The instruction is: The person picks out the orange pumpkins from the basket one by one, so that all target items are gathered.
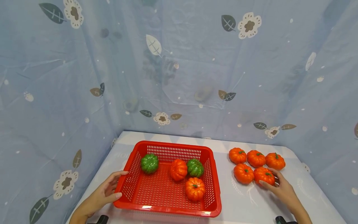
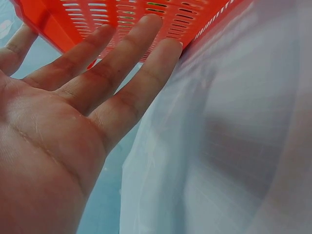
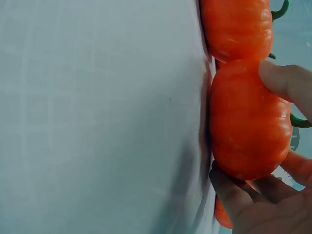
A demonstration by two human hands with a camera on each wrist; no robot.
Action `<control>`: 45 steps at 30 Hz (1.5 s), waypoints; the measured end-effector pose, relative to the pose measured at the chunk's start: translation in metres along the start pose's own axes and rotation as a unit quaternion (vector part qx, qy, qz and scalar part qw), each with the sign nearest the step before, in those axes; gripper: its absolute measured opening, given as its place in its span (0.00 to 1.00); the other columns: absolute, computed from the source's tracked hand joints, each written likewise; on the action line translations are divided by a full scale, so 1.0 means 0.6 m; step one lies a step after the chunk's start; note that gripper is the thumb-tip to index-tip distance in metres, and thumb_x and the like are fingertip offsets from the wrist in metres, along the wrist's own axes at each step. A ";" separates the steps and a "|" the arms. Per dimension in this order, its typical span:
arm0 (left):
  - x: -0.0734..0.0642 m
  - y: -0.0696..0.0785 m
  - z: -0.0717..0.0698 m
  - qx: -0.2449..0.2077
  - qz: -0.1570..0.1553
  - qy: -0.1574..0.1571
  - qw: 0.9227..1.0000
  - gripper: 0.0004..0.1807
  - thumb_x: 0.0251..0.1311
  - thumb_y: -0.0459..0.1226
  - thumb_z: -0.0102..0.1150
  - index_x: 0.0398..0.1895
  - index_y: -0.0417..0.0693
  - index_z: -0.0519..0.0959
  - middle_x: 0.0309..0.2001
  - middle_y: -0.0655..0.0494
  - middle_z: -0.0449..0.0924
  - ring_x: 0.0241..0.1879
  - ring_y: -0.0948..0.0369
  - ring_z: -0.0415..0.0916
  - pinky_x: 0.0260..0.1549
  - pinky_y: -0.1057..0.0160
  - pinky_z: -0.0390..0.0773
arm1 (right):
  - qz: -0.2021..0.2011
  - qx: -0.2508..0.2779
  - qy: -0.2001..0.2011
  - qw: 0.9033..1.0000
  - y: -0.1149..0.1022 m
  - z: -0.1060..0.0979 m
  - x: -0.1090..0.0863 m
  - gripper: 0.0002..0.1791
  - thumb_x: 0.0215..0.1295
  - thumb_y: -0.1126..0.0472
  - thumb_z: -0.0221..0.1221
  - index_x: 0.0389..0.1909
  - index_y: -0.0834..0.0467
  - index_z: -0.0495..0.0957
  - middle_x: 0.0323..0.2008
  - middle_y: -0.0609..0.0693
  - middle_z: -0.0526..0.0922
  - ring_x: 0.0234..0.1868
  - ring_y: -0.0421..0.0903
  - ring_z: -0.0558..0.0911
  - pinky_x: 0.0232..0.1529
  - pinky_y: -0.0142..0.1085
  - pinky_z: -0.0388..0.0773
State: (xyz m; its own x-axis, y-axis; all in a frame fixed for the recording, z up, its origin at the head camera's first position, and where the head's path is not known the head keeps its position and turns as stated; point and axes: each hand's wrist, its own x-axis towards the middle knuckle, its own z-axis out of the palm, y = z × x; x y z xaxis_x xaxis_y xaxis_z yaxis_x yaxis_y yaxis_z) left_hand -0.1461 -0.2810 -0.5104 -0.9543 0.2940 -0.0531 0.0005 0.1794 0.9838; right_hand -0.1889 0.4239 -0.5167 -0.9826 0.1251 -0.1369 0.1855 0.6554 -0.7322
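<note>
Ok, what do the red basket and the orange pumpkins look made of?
Red basket: likely glossy moulded plastic, from the bright rim highlights and regular slots.
Orange pumpkins: shiny, probably plastic or coated foam, as the smooth ribbed skin catches light; the core is hidden.

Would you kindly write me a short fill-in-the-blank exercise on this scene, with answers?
The colour of the basket is ____.
Inside it lie ____ green pumpkins.
Outside it are ____ orange pumpkins.
One of those outside is gripped by the person's ____ hand.

Missing words: red; two; five; right.
</note>
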 end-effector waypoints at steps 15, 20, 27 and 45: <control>0.002 0.000 -0.001 -0.005 -0.001 -0.007 1.000 0.38 0.67 0.35 0.61 0.78 0.51 0.57 0.74 0.35 0.57 0.61 0.51 0.74 0.54 0.57 0.82 | 0.024 -0.032 -0.003 0.999 -0.002 -0.003 0.006 0.62 0.64 0.32 0.64 0.80 0.66 0.41 0.74 0.78 0.49 0.71 0.76 0.56 0.67 0.67 0.62; 0.002 0.000 -0.001 -0.006 0.002 -0.010 1.000 0.38 0.67 0.35 0.62 0.78 0.50 0.57 0.74 0.34 0.57 0.60 0.54 0.75 0.54 0.57 0.82 | -0.006 -0.042 0.012 0.999 -0.015 -0.016 -0.003 0.58 0.68 0.36 0.63 0.79 0.69 0.44 0.73 0.77 0.53 0.68 0.76 0.62 0.64 0.66 0.68; -0.001 0.003 0.000 -0.007 -0.003 -0.008 1.000 0.39 0.66 0.34 0.62 0.78 0.50 0.57 0.74 0.34 0.57 0.60 0.50 0.75 0.54 0.56 0.82 | -0.034 -0.074 0.092 0.992 -0.065 -0.039 -0.022 0.48 0.74 0.40 0.57 0.76 0.73 0.51 0.69 0.79 0.59 0.66 0.75 0.63 0.61 0.68 0.68; -0.002 0.004 -0.001 -0.007 0.008 -0.013 1.000 0.36 0.68 0.33 0.59 0.77 0.49 0.58 0.74 0.32 0.56 0.60 0.52 0.74 0.52 0.60 0.82 | -0.254 -0.068 0.094 0.960 -0.229 -0.006 -0.029 0.31 0.73 0.50 0.63 0.69 0.61 0.70 0.60 0.60 0.79 0.58 0.60 0.79 0.49 0.15 0.69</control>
State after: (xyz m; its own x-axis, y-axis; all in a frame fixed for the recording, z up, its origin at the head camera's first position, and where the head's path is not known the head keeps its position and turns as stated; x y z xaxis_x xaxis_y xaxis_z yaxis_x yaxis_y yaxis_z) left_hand -0.1451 -0.2818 -0.5080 -0.9461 0.3211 -0.0422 0.0110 0.1620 0.9867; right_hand -0.1972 0.3343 -0.4115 -0.9310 -0.1129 0.3470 -0.3068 0.7571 -0.5768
